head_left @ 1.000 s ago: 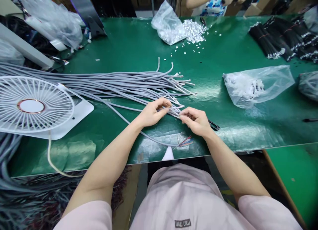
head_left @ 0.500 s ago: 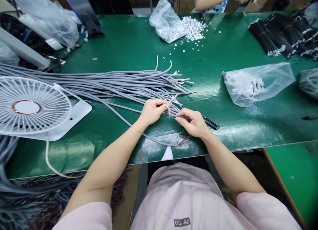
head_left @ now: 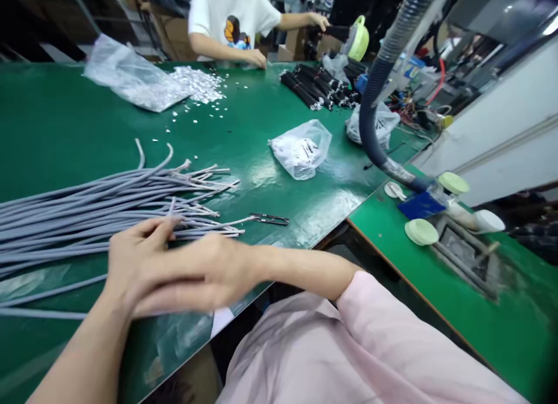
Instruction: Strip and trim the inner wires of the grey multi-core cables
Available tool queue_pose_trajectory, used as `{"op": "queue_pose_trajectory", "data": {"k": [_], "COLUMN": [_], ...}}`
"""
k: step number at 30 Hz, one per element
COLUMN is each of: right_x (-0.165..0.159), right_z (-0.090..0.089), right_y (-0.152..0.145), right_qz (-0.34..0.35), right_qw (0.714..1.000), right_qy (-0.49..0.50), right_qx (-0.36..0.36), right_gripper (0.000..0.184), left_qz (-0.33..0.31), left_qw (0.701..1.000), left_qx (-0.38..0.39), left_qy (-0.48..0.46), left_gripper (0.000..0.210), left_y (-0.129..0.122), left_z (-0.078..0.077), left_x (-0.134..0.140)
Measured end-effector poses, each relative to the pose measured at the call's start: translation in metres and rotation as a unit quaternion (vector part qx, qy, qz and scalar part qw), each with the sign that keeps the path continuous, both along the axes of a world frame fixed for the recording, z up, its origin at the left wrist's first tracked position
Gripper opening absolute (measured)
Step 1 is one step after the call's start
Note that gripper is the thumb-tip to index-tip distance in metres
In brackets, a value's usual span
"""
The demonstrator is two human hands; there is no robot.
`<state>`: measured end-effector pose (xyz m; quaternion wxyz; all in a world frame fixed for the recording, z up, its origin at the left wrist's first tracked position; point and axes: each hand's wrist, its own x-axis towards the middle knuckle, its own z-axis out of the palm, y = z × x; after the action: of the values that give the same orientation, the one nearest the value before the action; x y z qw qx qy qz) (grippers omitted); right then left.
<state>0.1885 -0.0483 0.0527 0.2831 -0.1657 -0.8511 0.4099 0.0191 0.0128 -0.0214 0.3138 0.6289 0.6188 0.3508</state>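
My left hand [head_left: 142, 258] is over the near edge of a bundle of grey cables [head_left: 78, 218], its fingers closed in a pinch on a grey cable. A pale tip pokes up beside those fingers; the rest of the held part is hidden. My right hand [head_left: 204, 270] is smeared by motion and crosses in front of my left wrist. Its fingertips are not clear, so I cannot tell if it holds anything. The cables' stripped, whitish ends point right. Black thread snips [head_left: 270, 219] lie just past those ends on the green table [head_left: 244, 154].
Farther back are a bag [head_left: 131, 78] with a pile of small white pieces [head_left: 198, 84], a second clear bag [head_left: 300, 151] and black cable bundles [head_left: 311, 85]. A co-worker [head_left: 235, 26] is across the table. A dark flexible hose [head_left: 375, 96] stands at right, above a lower green bench [head_left: 410, 264].
The view has swung right, bringing the hose and side bench into sight. My right hand has left the cable ends and crossed leftward over my left wrist. The fan is out of view.
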Motion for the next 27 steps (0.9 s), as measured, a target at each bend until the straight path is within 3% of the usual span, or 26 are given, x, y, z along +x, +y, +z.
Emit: {"op": "queue_pose_trajectory", "data": {"k": [3, 6, 10, 12, 15, 19, 23, 27], "right_x": [0.012, 0.009, -0.001, 0.001, 0.015, 0.036, 0.050, 0.051], "right_z": [-0.013, -0.043, -0.064, -0.064, -0.064, -0.062, -0.053, -0.049], "right_y": [0.015, 0.032, 0.042, 0.043, 0.048, 0.048, 0.029, 0.020], "right_qz": [-0.232, -0.322, -0.302, -0.327, -0.379, -0.410, -0.360, -0.308], "right_qw": [0.972, 0.941, 0.938, 0.930, 0.918, 0.909, 0.912, 0.890], "right_qy": [-0.028, -0.091, -0.133, -0.139, -0.106, -0.062, -0.107, -0.222], "right_qx": [0.004, 0.048, 0.109, 0.099, 0.052, 0.047, 0.161, 0.251], "right_gripper": [0.015, 0.041, 0.020, 0.013, 0.014, 0.022, 0.033, 0.036], "left_qz": [-0.031, -0.033, -0.109, -0.179, -0.234, -0.213, -0.194, -0.180], "left_qw": [0.999, 0.997, 0.985, 0.971, 0.966, 0.976, 0.980, 0.980], "left_qx": [0.006, 0.002, -0.086, -0.130, -0.105, -0.033, 0.026, 0.069], "left_qy": [-0.039, -0.068, -0.104, -0.087, 0.008, 0.030, 0.032, 0.050], "left_gripper": [0.021, 0.020, 0.036, 0.047, 0.042, 0.043, 0.032, 0.026], "left_y": [-0.006, -0.009, -0.006, -0.005, -0.003, -0.003, -0.007, -0.009], "left_z": [-0.001, -0.004, 0.001, 0.006, 0.012, 0.011, 0.007, 0.006], "left_x": [-0.002, -0.005, -0.016, -0.024, -0.034, -0.036, -0.029, -0.026]}}
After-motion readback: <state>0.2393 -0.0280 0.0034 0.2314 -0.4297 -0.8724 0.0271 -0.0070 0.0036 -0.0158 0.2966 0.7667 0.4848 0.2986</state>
